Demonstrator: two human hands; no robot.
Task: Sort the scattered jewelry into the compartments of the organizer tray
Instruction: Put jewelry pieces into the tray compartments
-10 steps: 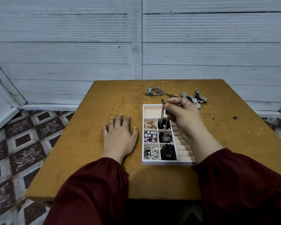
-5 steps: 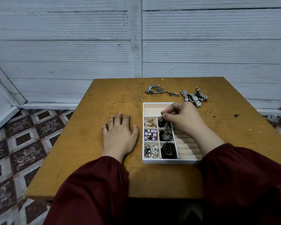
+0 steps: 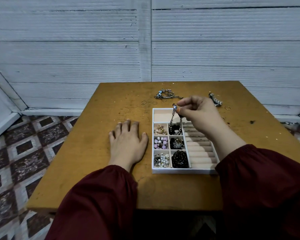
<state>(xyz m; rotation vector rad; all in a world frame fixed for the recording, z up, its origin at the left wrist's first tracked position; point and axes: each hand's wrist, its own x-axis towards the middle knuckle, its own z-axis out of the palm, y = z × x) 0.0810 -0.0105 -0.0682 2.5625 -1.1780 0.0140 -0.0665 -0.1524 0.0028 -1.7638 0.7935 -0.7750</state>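
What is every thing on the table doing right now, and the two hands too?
right hand: above the organizer tray, pinching the chain.
left hand: flat on the table, holding nothing.
chain: hanging, lower end in a small compartment with black pieces.
organizer tray: uncovered, on the table; top long compartment empty.
bracelet pile: loose on the table.
watch: on the table, partly hidden.
thin rings: loose on the table.

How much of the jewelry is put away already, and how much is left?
About halfway, I'd guess. Done: six small compartments of the organizer tray hold beads and pieces. In hand: the right hand pinches a chain dangling over a dark-bead compartment; the left hand rests flat on the table. Left: a bracelet pile, a watch and loose rings lie beyond the tray.
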